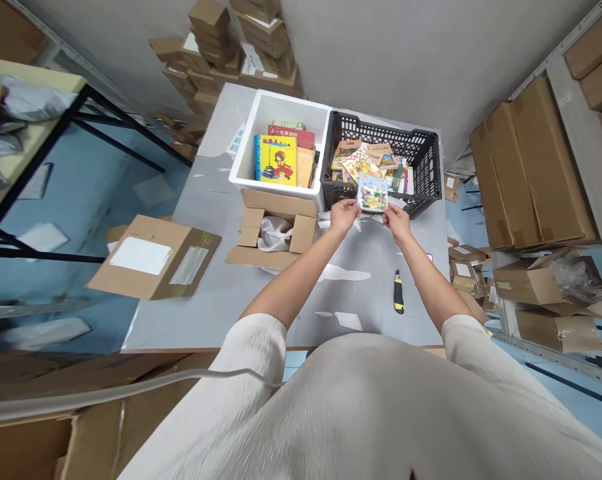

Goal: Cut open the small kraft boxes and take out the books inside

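Note:
Both hands hold one small colourful picture book (372,192) upright over the near rim of a black plastic crate (427,175). My left hand (345,216) pinches its lower left corner. My right hand (395,220) pinches its lower right corner. The crate holds several more thin colourful books. To its left stands a white foam box (251,145) with a yellow book (278,160) and a red one in it.
An open cardboard box (273,230) with white plastic inside lies on the grey table (215,280). A larger labelled carton (153,257) hangs over the table's left edge. A yellow-black utility knife (398,293) lies by my right forearm. Stacked cartons fill the back and the right-hand shelves.

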`<state>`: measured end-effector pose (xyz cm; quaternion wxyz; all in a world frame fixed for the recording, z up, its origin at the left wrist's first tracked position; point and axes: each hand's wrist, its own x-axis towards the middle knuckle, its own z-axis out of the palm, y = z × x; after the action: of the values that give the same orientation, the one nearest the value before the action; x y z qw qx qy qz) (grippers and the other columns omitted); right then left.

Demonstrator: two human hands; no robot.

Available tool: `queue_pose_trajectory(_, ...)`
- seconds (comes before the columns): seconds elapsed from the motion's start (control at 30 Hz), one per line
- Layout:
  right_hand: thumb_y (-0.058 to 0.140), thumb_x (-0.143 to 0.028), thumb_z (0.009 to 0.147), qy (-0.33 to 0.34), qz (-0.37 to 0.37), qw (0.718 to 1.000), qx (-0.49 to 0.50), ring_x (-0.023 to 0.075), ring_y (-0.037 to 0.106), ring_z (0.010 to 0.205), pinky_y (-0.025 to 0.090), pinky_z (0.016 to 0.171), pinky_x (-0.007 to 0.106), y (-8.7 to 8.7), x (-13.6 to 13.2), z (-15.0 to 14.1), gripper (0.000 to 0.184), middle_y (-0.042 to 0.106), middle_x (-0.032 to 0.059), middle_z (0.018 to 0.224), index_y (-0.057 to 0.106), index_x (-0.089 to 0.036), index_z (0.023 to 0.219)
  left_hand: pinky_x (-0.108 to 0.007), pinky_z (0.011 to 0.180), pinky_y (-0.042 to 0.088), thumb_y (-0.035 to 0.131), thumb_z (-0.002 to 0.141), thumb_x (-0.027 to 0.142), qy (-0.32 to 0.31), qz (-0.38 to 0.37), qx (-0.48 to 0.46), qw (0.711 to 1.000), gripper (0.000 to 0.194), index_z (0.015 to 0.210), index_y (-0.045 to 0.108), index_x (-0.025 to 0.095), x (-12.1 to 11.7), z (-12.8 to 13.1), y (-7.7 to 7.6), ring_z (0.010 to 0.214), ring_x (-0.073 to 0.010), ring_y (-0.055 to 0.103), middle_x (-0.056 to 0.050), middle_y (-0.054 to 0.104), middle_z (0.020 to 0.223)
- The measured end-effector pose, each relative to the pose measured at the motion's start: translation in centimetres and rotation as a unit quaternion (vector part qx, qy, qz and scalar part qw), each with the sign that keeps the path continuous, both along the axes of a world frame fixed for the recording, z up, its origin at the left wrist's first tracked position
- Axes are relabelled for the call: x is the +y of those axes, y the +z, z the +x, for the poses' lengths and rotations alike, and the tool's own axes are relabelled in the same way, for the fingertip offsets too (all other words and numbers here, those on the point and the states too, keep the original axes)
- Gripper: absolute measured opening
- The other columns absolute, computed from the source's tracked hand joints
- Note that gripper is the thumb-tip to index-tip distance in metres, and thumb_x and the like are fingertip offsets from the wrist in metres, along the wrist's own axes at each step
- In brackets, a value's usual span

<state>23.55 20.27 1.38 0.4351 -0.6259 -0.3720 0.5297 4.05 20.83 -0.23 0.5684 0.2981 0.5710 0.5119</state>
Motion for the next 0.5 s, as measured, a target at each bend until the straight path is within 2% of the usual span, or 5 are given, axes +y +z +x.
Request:
queue_pose_trajectory(0.1, 0.084, -0.036, 0.093, 0.001, 0.022, 0.999, 0.036, 0.0195, 0.081, 0.112, 0.068, 0.093, 0.032, 0.3, 0.1, -0.4, 0.061, 0.085, 0.006, 0.118, 0.067, -0.024, 0.151, -0.036, 0.098, 0.06, 0.086, 0.082, 0.02, 0.005, 0.008, -0.013, 1.0, 0.052, 0.133, 0.077, 0.014, 0.0, 0.4, 0.0, 0.104, -0.0226, 0.079, -0.013, 0.084, 0.114)
queue_pose_trajectory(0.17, 0.083, -0.033, 0.094, 0.007, 0.018, 0.998, 0.055, 0.02, 0.08, 0.118, 0.068, 0.097, 0.034, 0.4, -0.4, -0.6, 0.06, 0.084, 0.0079, 0.131, 0.066, -0.025, 0.151, -0.037, 0.102, 0.059, 0.086, 0.081, 0.018, -0.007, 0.007, -0.009, 1.0, 0.052, 0.132, 0.077, 0.015, -0.5, 0.7, -0.1, 0.114, -0.0247, 0.078, -0.015, 0.083, 0.125)
queue_pose_trajectory(0.33, 0.084, -0.033, 0.094, 0.031, -0.01, 0.999, 0.033, 0.0205, 0.082, 0.115, 0.067, 0.098, 0.034, 0.1, -3.3, 0.2, 0.036, 0.084, 0.0095, 0.131, 0.075, -0.023, 0.128, -0.036, 0.099, 0.059, 0.083, 0.08, 0.016, -0.043, -0.01, 0.001, 0.999, 0.034, 0.114, 0.08, 0.018, -3.4, 1.2, -0.7, 0.112, -0.0247, 0.076, -0.013, 0.083, 0.122)
queue_pose_trajectory(0.5, 0.083, -0.03, 0.092, -0.005, -0.056, 0.998, 0.006, 0.0198, 0.082, 0.108, 0.065, 0.093, 0.032, -0.1, -7.2, 1.7, 0.025, 0.086, 0.0079, 0.12, 0.077, -0.023, 0.114, -0.039, 0.1, 0.058, 0.083, 0.076, 0.016, -0.069, -0.035, 0.003, 0.997, 0.026, 0.102, 0.079, 0.021, -7.2, 0.7, -0.8, 0.108, -0.0248, 0.074, -0.009, 0.081, 0.109)
